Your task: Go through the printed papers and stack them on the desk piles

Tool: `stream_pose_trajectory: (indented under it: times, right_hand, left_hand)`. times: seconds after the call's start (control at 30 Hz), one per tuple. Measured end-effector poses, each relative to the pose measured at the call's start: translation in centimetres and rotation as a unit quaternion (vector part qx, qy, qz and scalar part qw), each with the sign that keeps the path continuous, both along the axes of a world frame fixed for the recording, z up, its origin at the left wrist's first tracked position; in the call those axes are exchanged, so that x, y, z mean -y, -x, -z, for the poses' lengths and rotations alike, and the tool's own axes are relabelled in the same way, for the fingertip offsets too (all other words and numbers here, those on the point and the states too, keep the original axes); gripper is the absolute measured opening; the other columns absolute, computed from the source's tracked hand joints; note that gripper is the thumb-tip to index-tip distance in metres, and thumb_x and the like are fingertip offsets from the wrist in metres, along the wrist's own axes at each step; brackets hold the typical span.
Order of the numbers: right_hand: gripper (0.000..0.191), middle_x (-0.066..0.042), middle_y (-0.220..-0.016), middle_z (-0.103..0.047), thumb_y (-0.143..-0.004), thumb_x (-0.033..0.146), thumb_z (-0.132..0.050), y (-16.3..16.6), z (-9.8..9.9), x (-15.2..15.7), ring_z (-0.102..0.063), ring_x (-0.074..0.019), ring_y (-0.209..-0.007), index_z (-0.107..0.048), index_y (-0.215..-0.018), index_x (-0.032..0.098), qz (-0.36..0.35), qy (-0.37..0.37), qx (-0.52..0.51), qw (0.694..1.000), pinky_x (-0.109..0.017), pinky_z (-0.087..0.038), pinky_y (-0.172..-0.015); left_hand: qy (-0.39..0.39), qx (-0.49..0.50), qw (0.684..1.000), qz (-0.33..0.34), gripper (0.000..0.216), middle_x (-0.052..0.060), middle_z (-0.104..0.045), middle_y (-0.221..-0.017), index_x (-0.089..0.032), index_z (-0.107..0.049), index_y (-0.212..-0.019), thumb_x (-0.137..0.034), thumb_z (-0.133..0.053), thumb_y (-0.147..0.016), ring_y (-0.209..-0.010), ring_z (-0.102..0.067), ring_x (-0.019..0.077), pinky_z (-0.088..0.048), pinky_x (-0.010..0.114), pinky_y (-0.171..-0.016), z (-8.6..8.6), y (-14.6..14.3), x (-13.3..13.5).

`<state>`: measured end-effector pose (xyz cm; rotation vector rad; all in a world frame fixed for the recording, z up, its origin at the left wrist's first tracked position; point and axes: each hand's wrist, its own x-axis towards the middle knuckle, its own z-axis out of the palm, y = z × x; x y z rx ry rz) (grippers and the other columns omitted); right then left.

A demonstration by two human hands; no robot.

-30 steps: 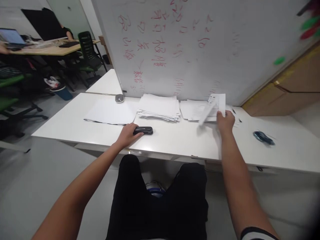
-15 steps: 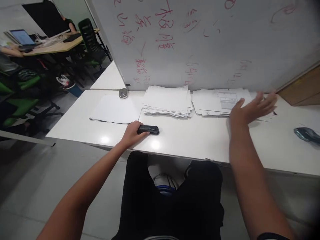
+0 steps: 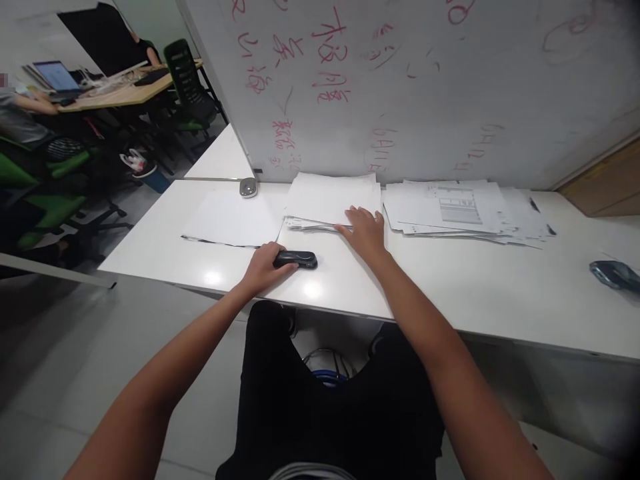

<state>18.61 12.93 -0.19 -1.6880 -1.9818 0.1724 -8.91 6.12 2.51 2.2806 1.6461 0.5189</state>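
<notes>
My left hand [image 3: 263, 265] rests on the white table [image 3: 450, 280] with its fingers wrapped round the near end of a black stapler [image 3: 296, 259]. My right hand [image 3: 365, 232] lies on the front edge of the middle stack of white paper [image 3: 330, 199], fingers pinching at the top sheets. To the right spreads a looser pile of printed sheets [image 3: 460, 207]. A single large white sheet [image 3: 230, 219] lies flat to the left of the stapler.
A whiteboard [image 3: 400, 80] with red writing stands along the table's back edge. A small grey round object [image 3: 248, 188] sits by the board's foot. A dark blue object [image 3: 615, 274] lies at far right. Desks, green chairs and a seated person [image 3: 20, 120] are at far left.
My right hand let go of a printed sheet onto the right pile, then swung left to the middle stack. My left hand stayed on the stapler.
</notes>
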Motion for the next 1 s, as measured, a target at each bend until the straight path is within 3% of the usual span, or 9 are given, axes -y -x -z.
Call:
stream_pose_trajectory:
  times: [0.1,0.2,0.33,0.47,0.57,0.73,0.87,1.0]
  right_hand:
    - [0.037,-0.011,-0.139,-0.056,-0.094,0.043,-0.049,-0.6,0.0,0.3,-0.045,-0.0301,-0.132,-0.061,-0.122,0.021,-0.003,-0.009,-0.003,1.0,-0.058,-0.014,-0.114]
    - [0.032,-0.009,-0.136,-0.059,-0.093,0.036,-0.051,-1.1,-0.5,0.4,-0.048,-0.0291,-0.13,-0.064,-0.118,0.021,-0.015,-0.005,-0.01,1.0,-0.054,-0.023,-0.112]
    - [0.031,-0.008,-0.114,-0.071,-0.094,0.023,-0.043,-1.4,-1.1,0.6,-0.062,-0.0254,-0.108,-0.067,-0.114,0.021,-0.005,-0.016,0.01,1.0,-0.046,-0.03,-0.106]
    - [0.034,-0.01,-0.086,-0.074,-0.095,0.021,-0.038,-1.4,-1.4,0.8,-0.065,-0.0243,-0.081,-0.069,-0.109,0.018,0.032,-0.03,0.05,0.998,-0.036,-0.04,-0.085]
    - [0.036,-0.011,-0.08,-0.072,-0.096,0.024,-0.035,-1.3,-1.4,0.8,-0.064,-0.0248,-0.074,-0.068,-0.111,0.017,0.064,-0.026,0.059,0.996,-0.034,-0.04,-0.071]
    - [0.032,-0.01,-0.114,-0.071,-0.089,0.017,-0.045,-1.2,-0.5,0.5,-0.063,-0.0266,-0.105,-0.068,-0.111,0.018,0.007,-0.077,0.041,0.996,-0.04,-0.041,-0.09]
    - [0.031,-0.005,-0.128,-0.065,-0.086,0.017,-0.049,-1.4,0.3,0.0,-0.049,-0.0269,-0.129,-0.07,-0.109,0.021,0.024,-0.082,0.007,0.996,-0.049,-0.027,-0.111]
    - [0.047,-0.006,-0.152,-0.04,-0.081,0.025,-0.058,-1.6,0.6,-0.5,-0.023,-0.0303,-0.146,-0.061,-0.127,0.022,0.06,-0.007,-0.037,0.998,-0.055,-0.02,-0.115]
  left_hand:
    - [0.003,0.004,1.0,0.008,0.032,0.005,-0.062,-0.092,-0.021,-0.056,-0.094,-0.049,-0.063,-0.079,-0.086,-0.055,0.0215,-0.043,0.035,-0.073,-0.1,0.0,0.0]
    - [0.0,0.01,1.0,0.008,0.033,0.005,-0.062,-0.092,-0.02,-0.057,-0.094,-0.049,-0.063,-0.079,-0.086,-0.055,0.0217,-0.043,0.035,-0.072,-0.2,0.0,0.0]
    - [-0.003,0.016,1.0,0.01,0.032,0.005,-0.061,-0.091,-0.02,-0.057,-0.094,-0.048,-0.064,-0.078,-0.085,-0.055,0.0216,-0.042,0.034,-0.071,-0.1,0.0,0.1]
    - [-0.013,0.026,1.0,0.008,0.032,0.005,-0.06,-0.089,-0.02,-0.057,-0.094,-0.047,-0.064,-0.078,-0.084,-0.054,0.0214,-0.041,0.034,-0.071,0.1,0.0,0.1]
    - [-0.015,0.025,1.0,0.009,0.032,0.005,-0.06,-0.088,-0.02,-0.058,-0.094,-0.048,-0.064,-0.079,-0.083,-0.054,0.0213,-0.041,0.034,-0.07,0.3,0.1,0.0]
    - [-0.023,0.02,0.999,0.017,0.034,0.005,-0.06,-0.089,-0.02,-0.057,-0.095,-0.048,-0.064,-0.079,-0.083,-0.054,0.0209,-0.041,0.034,-0.07,0.4,0.2,0.0]
    - [-0.029,0.014,0.999,0.016,0.034,0.005,-0.059,-0.088,-0.02,-0.057,-0.095,-0.049,-0.063,-0.079,-0.082,-0.054,0.0207,-0.041,0.034,-0.07,0.6,0.2,0.0]
    - [-0.039,0.009,0.999,0.013,0.032,0.005,-0.059,-0.087,-0.02,-0.058,-0.095,-0.048,-0.063,-0.079,-0.082,-0.053,0.0213,-0.041,0.035,-0.07,0.8,0.3,0.0]
